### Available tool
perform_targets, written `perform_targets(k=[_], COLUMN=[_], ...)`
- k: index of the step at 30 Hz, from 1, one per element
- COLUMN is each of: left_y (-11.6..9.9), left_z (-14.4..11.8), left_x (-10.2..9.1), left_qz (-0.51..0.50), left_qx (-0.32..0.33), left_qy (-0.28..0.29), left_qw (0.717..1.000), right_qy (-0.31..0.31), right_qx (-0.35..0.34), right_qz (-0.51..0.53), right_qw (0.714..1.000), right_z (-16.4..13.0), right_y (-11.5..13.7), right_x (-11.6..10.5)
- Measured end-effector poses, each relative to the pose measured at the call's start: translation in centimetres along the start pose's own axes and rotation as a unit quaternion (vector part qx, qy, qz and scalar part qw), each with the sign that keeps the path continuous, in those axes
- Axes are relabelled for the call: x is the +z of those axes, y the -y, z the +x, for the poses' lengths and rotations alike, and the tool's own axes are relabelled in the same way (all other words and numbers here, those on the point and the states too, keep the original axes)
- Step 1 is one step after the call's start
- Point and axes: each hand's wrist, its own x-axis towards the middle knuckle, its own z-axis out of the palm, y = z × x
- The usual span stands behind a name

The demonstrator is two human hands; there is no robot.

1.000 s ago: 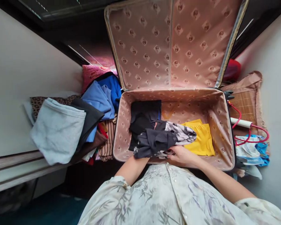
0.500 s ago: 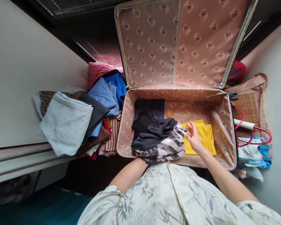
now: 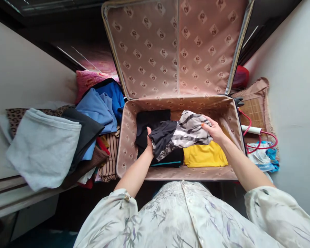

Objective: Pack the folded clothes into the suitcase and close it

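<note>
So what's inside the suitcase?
Inside the suitcase: black clothes, a yellow garment, and a striped garment held by both hands. Whatever lies underneath is covered.

The left hand [image 3: 149, 142] is mostly tucked behind the dark garment [image 3: 163, 137], so only its thumb side shows and its grip there is hard to judge. The suitcase [image 3: 126, 144] has its lid cut off by the top edge. The black clothes [image 3: 151, 119] lie half covered; what they are is probably untellable. The pile of clothes [image 3: 67, 137] hides whatever carries it.
</note>
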Motion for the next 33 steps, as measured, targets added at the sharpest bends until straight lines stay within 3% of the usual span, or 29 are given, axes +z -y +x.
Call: perform_targets(k=[3,5,8,10,12,14,16,19,21,23,26,30,33], left_y=[-0.7,-1.5,-2.5,-2.3,-1.2,0.7,3.2,6.6,8.2,8.8,8.3,6.3,5.6], left_z=[3.0,5.3,9.0,10.9,12.0,11.9,11.2,10.5,11.0,12.4,15.2,17.9,18.2], left_x=[0.2,0.2,0.5,1.0,1.4,1.8,2.2,2.7,2.8,2.5,1.3,0.4,1.5], left_qz=[-0.045,-0.017,0.096,0.227,0.396,0.560,0.690,0.807,0.847,0.869,0.877,0.854,0.844], left_qx=[-0.017,-0.045,-0.040,-0.003,0.039,0.091,0.139,0.165,0.158,0.138,0.102,0.099,0.086], left_qy=[-0.015,-0.029,-0.052,-0.129,-0.229,-0.259,-0.195,-0.054,0.022,0.087,0.136,0.134,0.127], left_qw=[0.999,0.998,0.993,0.965,0.888,0.781,0.683,0.564,0.507,0.468,0.450,0.493,0.514], right_qy=[-0.005,-0.017,-0.081,-0.170,-0.251,-0.271,-0.234,-0.146,-0.095,-0.063,-0.040,-0.014,0.011], right_qx=[-0.036,-0.063,-0.109,-0.104,-0.063,-0.025,-0.018,-0.019,-0.005,0.023,0.060,0.063,0.080], right_qz=[-0.030,-0.059,-0.146,-0.257,-0.398,-0.528,-0.619,-0.698,-0.726,-0.740,-0.747,-0.739,-0.717], right_qw=[0.999,0.996,0.980,0.945,0.880,0.805,0.749,0.701,0.681,0.669,0.662,0.671,0.692], right_z=[2.4,3.5,4.3,4.2,3.6,2.6,1.9,2.0,3.2,4.7,6.7,7.6,7.8], right_y=[1.7,1.6,-0.2,-2.3,-4.7,-7.1,-9.3,-11.7,-12.8,-13.6,-14.4,-14.6,-14.3], right_x=[-1.2,-2.5,-5.6,-8.0,-9.9,-10.6,-10.0,-7.9,-7.1,-7.4,-9.5,-12.0,-12.5])
